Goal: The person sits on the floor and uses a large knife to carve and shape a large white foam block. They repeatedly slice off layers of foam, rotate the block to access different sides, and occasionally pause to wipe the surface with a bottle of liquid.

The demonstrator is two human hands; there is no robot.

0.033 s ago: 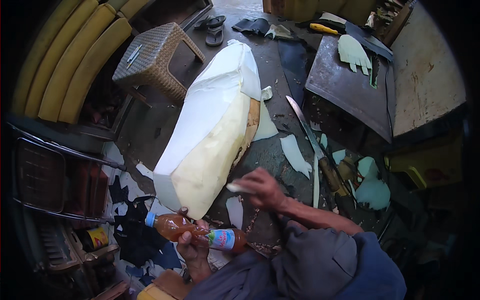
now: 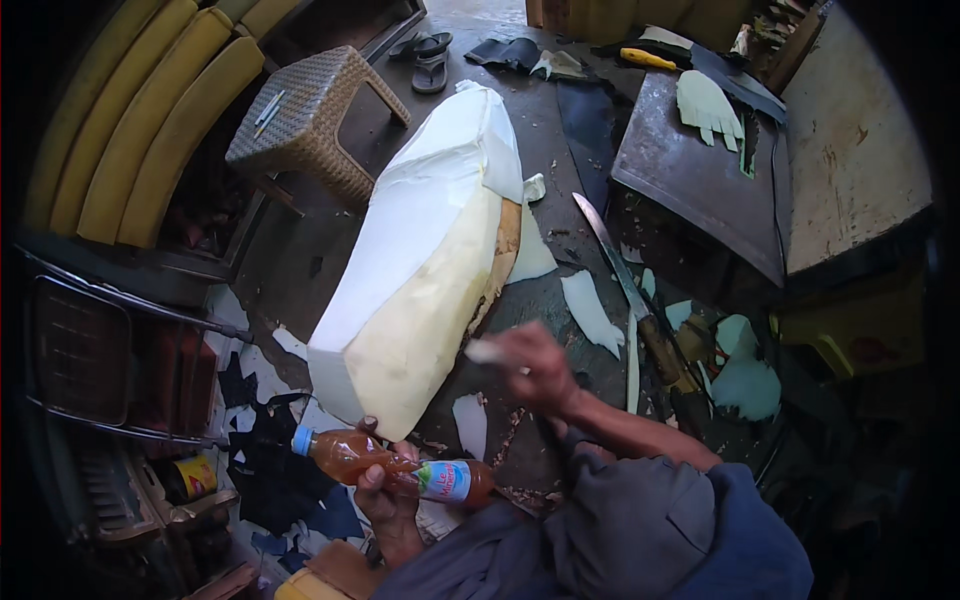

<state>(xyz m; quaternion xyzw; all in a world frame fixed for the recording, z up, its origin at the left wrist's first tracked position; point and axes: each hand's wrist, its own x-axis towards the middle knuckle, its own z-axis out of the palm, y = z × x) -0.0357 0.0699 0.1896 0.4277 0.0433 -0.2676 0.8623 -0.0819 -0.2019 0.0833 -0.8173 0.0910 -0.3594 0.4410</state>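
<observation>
My left hand [image 2: 393, 510] is wrapped round a clear plastic bottle [image 2: 400, 471] of brown liquid, with a blue cap and a blue label. The bottle lies nearly level, its cap to the left. My right hand [image 2: 535, 368], blurred by motion, pinches a small whitish piece [image 2: 484, 351] that I cannot make out clearly. Just beyond both hands stretches a long shaped foam seat [image 2: 430, 270], white on the left and cream on the right. A brown base shows along its right edge, close to my right hand.
A long knife [image 2: 625, 268] lies to the right among foam offcuts [image 2: 592, 312]. A woven stool [image 2: 305, 125] stands at the far left, near sandals [image 2: 430, 72]. At the right is a dark low table [image 2: 690, 170]. Dark scraps [image 2: 285, 470] cover the lower left floor.
My right hand, with the whitish piece, has shifted slightly to the right and farther away. The bottle and the foam seat look almost unmoved.
</observation>
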